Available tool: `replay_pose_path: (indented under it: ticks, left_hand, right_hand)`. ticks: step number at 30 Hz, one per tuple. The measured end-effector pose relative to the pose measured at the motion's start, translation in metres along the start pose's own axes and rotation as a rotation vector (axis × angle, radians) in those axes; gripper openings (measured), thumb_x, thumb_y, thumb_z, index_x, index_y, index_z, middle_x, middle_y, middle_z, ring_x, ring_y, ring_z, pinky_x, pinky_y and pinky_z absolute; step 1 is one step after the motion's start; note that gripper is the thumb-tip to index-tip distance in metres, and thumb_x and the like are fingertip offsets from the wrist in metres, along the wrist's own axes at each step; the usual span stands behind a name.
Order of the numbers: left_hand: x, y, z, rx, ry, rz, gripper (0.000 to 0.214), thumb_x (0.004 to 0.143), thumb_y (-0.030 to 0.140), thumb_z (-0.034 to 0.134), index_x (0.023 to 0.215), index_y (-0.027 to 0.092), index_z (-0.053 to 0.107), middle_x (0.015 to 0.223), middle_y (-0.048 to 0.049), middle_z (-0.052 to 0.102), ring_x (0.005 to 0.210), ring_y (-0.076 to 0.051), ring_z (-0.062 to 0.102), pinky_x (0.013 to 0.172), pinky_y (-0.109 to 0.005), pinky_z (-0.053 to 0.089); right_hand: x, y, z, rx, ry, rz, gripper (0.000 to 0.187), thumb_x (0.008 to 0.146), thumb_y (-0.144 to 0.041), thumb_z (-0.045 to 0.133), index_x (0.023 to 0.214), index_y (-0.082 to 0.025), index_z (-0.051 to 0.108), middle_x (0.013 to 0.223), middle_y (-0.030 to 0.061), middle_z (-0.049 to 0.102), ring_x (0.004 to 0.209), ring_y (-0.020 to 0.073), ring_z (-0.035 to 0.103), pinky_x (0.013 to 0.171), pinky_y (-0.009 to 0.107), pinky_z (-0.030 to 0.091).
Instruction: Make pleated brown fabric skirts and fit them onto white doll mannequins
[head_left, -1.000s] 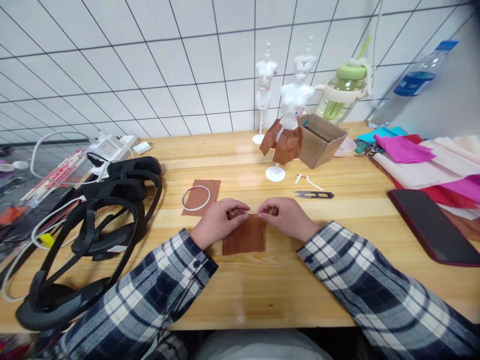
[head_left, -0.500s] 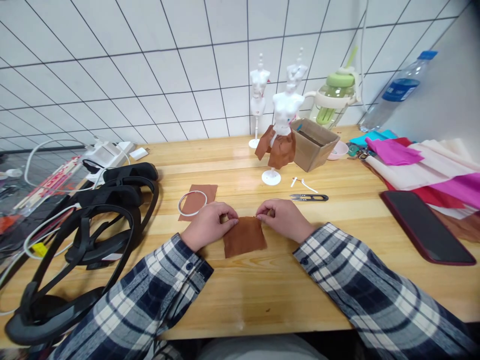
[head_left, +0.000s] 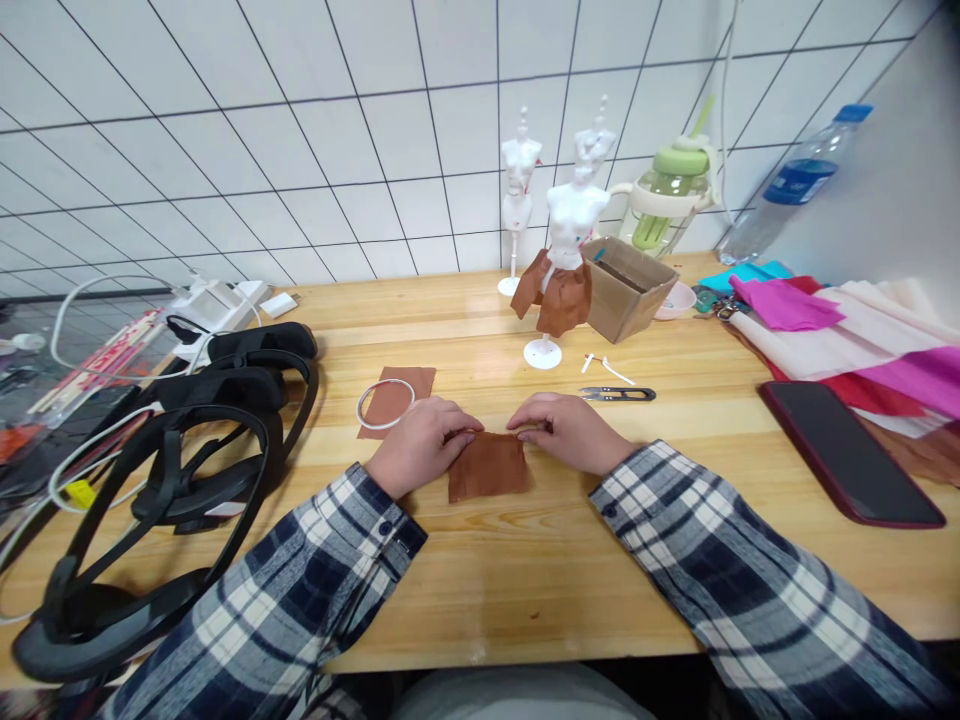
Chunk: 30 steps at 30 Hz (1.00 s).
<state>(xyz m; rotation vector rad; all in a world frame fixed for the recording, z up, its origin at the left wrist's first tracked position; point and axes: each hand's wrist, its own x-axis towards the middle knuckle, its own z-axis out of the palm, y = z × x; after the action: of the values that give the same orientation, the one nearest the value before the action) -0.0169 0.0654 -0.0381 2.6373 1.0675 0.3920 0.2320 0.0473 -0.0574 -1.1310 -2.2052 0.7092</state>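
Note:
A small brown piece of fabric (head_left: 489,470) lies between my hands on the wooden table. My left hand (head_left: 426,442) pinches its far left corner, thumb against the curled fingers. At the far right corner, my right hand (head_left: 570,432) grips the same edge between thumb and forefinger. Beyond my left hand is a second brown fabric piece (head_left: 393,400) with a white ring (head_left: 385,404) on top. Black thread snips (head_left: 618,394) lie just beyond my right hand, near some small white strips (head_left: 616,371).
Two white mini dress forms (head_left: 576,215) stand at the back, the nearer draped in brown fabric. Beside them are a cardboard box (head_left: 628,300) and a green-lidded bottle (head_left: 673,195). A phone (head_left: 851,452) and fabric scraps (head_left: 847,330) lie right; black headsets (head_left: 202,440) and cables lie left.
The brown fabric's near edge has drawn back toward its far edge, so less of it shows. Both hands have shifted slightly away from me, still holding the far edge.

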Motion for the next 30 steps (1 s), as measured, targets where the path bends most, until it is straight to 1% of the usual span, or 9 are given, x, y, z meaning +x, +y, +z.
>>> replay_pose_path:
  ticks: [4, 8, 14, 18, 24, 26, 27, 29, 30]
  left_hand:
    - [-0.001, 0.001, -0.002, 0.043, 0.002, 0.039, 0.023, 0.091, 0.02, 0.052, 0.103, 0.024, 0.071, 0.092, -0.0051, 0.07, 0.089, -0.02, 0.062, 0.08, -0.035, 0.045]
    - [0.0, 0.002, -0.002, 0.09, 0.001, 0.061, 0.023, 0.092, 0.019, 0.05, 0.099, 0.024, 0.072, 0.09, -0.0046, 0.069, 0.089, -0.02, 0.061, 0.081, -0.035, 0.044]
    - [0.0, 0.005, -0.005, 0.135, -0.028, 0.065, 0.023, 0.092, 0.019, 0.05, 0.098, 0.024, 0.072, 0.089, -0.0043, 0.068, 0.089, -0.02, 0.061, 0.082, -0.037, 0.043]
    - [0.0, 0.007, -0.006, 0.134, -0.042, 0.061, 0.024, 0.091, 0.019, 0.049, 0.098, 0.024, 0.072, 0.09, -0.0048, 0.068, 0.09, -0.021, 0.06, 0.084, -0.037, 0.042]
    - [0.0, 0.006, -0.008, 0.132, -0.05, 0.068, 0.025, 0.092, 0.02, 0.049, 0.1, 0.025, 0.073, 0.092, -0.0054, 0.068, 0.09, -0.021, 0.06, 0.084, -0.038, 0.043]
    - [-0.002, 0.004, -0.011, 0.131, -0.063, 0.081, 0.027, 0.093, 0.022, 0.049, 0.105, 0.027, 0.073, 0.097, -0.0059, 0.068, 0.093, -0.021, 0.06, 0.085, -0.038, 0.043]
    - [-0.003, 0.003, -0.013, 0.134, -0.072, 0.091, 0.028, 0.093, 0.024, 0.049, 0.109, 0.029, 0.072, 0.103, -0.0063, 0.067, 0.097, -0.022, 0.06, 0.087, -0.039, 0.043]
    - [-0.008, -0.001, -0.017, 0.152, -0.1, 0.115, 0.03, 0.094, 0.029, 0.049, 0.117, 0.035, 0.067, 0.121, -0.0065, 0.063, 0.111, -0.025, 0.056, 0.095, -0.043, 0.041]
    - [-0.01, -0.003, -0.018, 0.166, -0.116, 0.124, 0.032, 0.094, 0.032, 0.05, 0.122, 0.037, 0.064, 0.131, -0.0061, 0.058, 0.119, -0.028, 0.051, 0.1, -0.047, 0.038]
  right_hand:
    - [0.0, 0.0, -0.001, -0.042, -0.008, -0.031, 0.018, 0.084, -0.01, 0.059, 0.09, -0.021, 0.071, 0.092, 0.0022, 0.07, 0.089, 0.0156, 0.063, 0.082, 0.028, 0.049]
    - [0.001, -0.001, -0.001, -0.095, -0.017, -0.029, 0.017, 0.084, -0.009, 0.058, 0.088, -0.02, 0.07, 0.092, 0.0025, 0.069, 0.088, 0.0158, 0.063, 0.08, 0.028, 0.048]
    - [-0.001, -0.002, -0.001, -0.139, -0.061, -0.012, 0.021, 0.085, -0.015, 0.061, 0.102, -0.022, 0.068, 0.101, 0.0029, 0.069, 0.094, 0.017, 0.063, 0.083, 0.029, 0.047]
    - [-0.001, -0.008, -0.004, -0.151, -0.12, -0.033, 0.019, 0.086, -0.012, 0.056, 0.097, -0.021, 0.07, 0.099, 0.003, 0.069, 0.093, 0.0155, 0.063, 0.081, 0.027, 0.047]
    - [-0.003, -0.013, -0.007, -0.196, -0.143, -0.055, 0.022, 0.088, -0.015, 0.053, 0.094, -0.023, 0.073, 0.103, 0.0028, 0.07, 0.09, 0.0154, 0.065, 0.078, 0.027, 0.047]
    - [-0.004, -0.013, -0.007, -0.213, -0.147, -0.063, 0.023, 0.087, -0.016, 0.054, 0.096, -0.024, 0.074, 0.106, 0.0025, 0.07, 0.09, 0.0158, 0.065, 0.078, 0.028, 0.047]
    - [-0.005, -0.012, -0.008, -0.221, -0.15, -0.067, 0.024, 0.086, -0.016, 0.054, 0.097, -0.024, 0.074, 0.108, 0.0022, 0.07, 0.091, 0.0161, 0.066, 0.078, 0.028, 0.047]
    - [-0.007, -0.011, -0.01, -0.236, -0.164, -0.077, 0.03, 0.084, -0.013, 0.053, 0.101, -0.025, 0.074, 0.111, 0.0014, 0.07, 0.094, 0.0168, 0.066, 0.078, 0.029, 0.048]
    - [-0.007, -0.01, -0.011, -0.24, -0.173, -0.083, 0.033, 0.082, -0.011, 0.053, 0.102, -0.026, 0.074, 0.113, 0.0009, 0.07, 0.096, 0.0173, 0.066, 0.079, 0.029, 0.048]
